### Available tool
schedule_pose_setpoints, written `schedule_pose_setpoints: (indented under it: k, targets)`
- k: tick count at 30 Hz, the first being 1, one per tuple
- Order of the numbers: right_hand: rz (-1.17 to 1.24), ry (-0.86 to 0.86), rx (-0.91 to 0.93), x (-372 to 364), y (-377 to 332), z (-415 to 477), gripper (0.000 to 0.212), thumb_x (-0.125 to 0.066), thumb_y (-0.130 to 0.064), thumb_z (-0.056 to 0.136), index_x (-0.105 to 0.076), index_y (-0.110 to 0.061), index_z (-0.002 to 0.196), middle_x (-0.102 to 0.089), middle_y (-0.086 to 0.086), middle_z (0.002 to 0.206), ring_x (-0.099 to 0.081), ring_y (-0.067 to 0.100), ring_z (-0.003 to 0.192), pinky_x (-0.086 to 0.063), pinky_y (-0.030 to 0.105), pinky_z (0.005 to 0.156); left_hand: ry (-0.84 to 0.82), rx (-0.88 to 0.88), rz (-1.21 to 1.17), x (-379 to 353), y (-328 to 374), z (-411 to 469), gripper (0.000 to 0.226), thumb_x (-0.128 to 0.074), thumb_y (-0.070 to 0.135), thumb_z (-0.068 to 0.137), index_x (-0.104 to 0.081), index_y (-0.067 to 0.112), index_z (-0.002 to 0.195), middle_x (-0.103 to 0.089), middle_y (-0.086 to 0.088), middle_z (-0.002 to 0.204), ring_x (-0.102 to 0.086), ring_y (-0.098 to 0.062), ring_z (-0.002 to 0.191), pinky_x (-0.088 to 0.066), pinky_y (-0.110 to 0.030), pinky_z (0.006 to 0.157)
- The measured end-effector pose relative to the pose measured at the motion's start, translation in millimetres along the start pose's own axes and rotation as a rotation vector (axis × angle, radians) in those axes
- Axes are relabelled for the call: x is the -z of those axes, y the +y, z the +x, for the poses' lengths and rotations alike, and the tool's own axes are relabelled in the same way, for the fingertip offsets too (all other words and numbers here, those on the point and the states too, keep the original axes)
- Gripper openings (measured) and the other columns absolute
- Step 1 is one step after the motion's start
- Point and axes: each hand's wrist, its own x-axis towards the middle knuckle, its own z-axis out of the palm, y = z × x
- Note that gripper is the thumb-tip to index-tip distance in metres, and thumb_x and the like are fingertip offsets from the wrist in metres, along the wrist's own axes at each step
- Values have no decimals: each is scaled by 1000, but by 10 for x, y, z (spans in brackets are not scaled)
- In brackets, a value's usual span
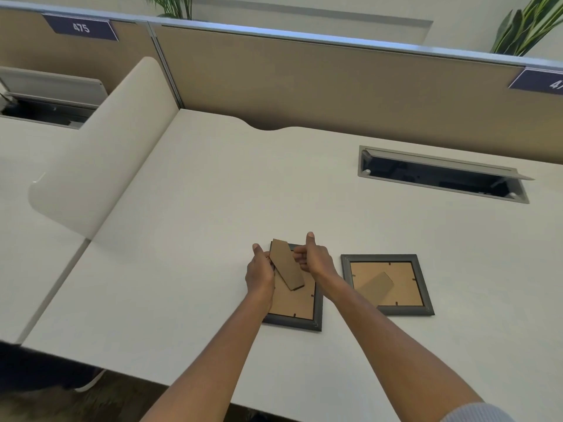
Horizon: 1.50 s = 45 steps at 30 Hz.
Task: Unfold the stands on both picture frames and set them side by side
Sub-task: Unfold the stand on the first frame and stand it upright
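Two dark grey picture frames lie face down on the white desk (213,208). The left frame (301,322) has its brown cardboard stand (288,264) lifted away from the backing. My left hand (259,274) grips that frame at its upper left edge. My right hand (313,257) holds its upper right corner, fingers near the stand, thumb raised. The right frame (388,258) lies flat by itself to the right, its stand (376,286) folded against the brown backing.
A beige partition wall (335,83) runs along the desk's far edge. An open cable hatch (441,175) sits in the desk at the back right. A rounded white divider (100,147) stands on the left. The desk's front edge runs below my forearms.
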Motion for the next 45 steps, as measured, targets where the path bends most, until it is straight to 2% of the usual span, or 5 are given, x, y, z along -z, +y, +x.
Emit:
schedule_pose_setpoints:
  k: [22,26,36,40,45]
  targets:
    - [151,-120,31,80,80,-33,78,-23,-60,107,-80,-18,72,-75,8,91,-64,23,95,-48,45,105,-85,-86,-260,71,-27,-179,82,-34,97,67,-71,24,59,-73,1,71,-62,-17,79,-46,-31,81]
    - [179,-77,55,107,95,-97,72,-27,-56,108,-79,-8,97,-75,18,112,-66,34,112,-49,46,107,-86,-89,-262,90,-32,-196,80,-34,91,74,-77,24,63,-77,3,75,-68,-15,87,-48,-29,82]
    - [61,334,89,406,366,-386,41,-53,-28,103,-69,7,88,-71,25,88,-62,28,77,-52,43,75,75,-125,37,277,-28,-208,57,-26,56,105,-70,21,96,-69,0,110,-60,-26,109,-47,-46,103]
    - [-133,344,82,359,500,-532,45,-52,-8,96,-44,-9,52,-43,6,49,-37,15,52,-31,28,58,95,-133,327,328,-111,-214,44,-40,41,104,-55,20,70,-60,0,76,-55,-26,85,-42,-36,78]
    - [-174,317,58,269,516,-548,35,-48,3,89,-47,-8,56,-38,10,56,-32,19,55,-23,30,56,53,-130,392,293,-129,-281,34,-51,28,96,-63,10,70,-58,-6,65,-50,-23,65,-36,-31,59]
